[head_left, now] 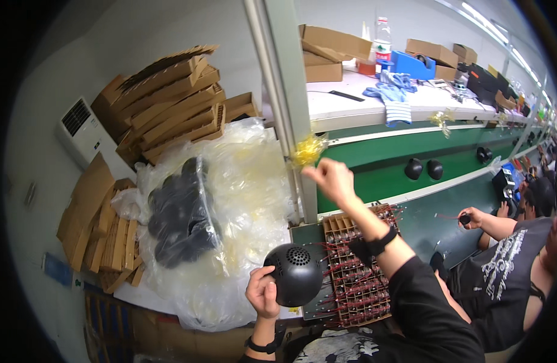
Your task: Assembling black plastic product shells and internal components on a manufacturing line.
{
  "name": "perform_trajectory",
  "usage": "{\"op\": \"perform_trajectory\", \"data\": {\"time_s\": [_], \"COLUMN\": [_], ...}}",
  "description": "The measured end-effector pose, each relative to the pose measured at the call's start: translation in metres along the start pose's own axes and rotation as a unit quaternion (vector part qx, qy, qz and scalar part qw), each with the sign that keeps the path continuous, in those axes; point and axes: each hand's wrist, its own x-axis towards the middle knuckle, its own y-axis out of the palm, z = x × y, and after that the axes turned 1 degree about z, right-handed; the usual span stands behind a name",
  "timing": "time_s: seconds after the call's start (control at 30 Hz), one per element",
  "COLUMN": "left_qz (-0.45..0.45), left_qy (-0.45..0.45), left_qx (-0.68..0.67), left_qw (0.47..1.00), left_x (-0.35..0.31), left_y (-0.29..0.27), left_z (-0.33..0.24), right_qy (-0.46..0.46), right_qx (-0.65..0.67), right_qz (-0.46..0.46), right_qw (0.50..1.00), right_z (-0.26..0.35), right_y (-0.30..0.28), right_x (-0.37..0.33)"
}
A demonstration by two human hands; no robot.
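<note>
My left hand [264, 294] grips the side of a black plastic dome housing [296, 279]. A round patch of small holes sits on the dome's top. Raised further forward, my right hand [334, 181] is closed, with thumb and fingers curled together. It is just below a clump of crinkled yellow film strips [309, 150] stuck on the post. Whether a strip is between those fingers is too small to make out. More black domes [184, 212] lie under clear plastic bags [248, 175] on the table to the left.
A cardboard divider tray [357, 272] of small parts with red wires lies beside my right forearm. Stacked cardboard dividers [175, 103] stand at the back left. Past the post [284, 91], a green conveyor [363, 169] carries black domes. A co-worker [502, 284] sits at the right, holding a small round part.
</note>
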Motion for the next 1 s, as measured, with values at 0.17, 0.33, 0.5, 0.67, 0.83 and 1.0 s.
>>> {"op": "perform_trajectory", "data": {"time_s": [0.17, 0.33, 0.5, 0.67, 0.83, 1.0], "left_qz": [0.066, 0.199, 0.288, 0.367, 0.320, 0.262], "left_qy": [-0.006, -0.263, -0.382, -0.491, -0.340, -0.409], "left_qx": [-0.016, -0.200, -0.252, -0.250, -0.496, -0.419], "left_qw": [0.998, 0.923, 0.841, 0.750, 0.732, 0.767], "left_x": [-0.002, -0.003, 0.004, -0.001, -0.011, -0.045], "left_y": [-0.007, 0.022, 0.060, 0.089, 0.109, 0.113], "left_z": [0.007, -0.003, 0.004, 0.026, 0.036, 0.044], "right_qy": [-0.316, -0.302, -0.262, -0.154, 0.294, 0.387], "right_qx": [0.312, 0.292, 0.281, 0.338, 0.751, 0.827], "right_qz": [0.358, 0.413, 0.327, 0.294, 0.028, -0.239], "right_qw": [0.822, 0.808, 0.863, 0.881, 0.591, 0.330], "right_z": [0.032, 0.009, -0.029, -0.070, -0.100, -0.127], "right_y": [-0.057, -0.093, -0.113, -0.119, -0.112, -0.098], "right_x": [-0.113, -0.158, -0.181, -0.212, -0.230, -0.190]}}
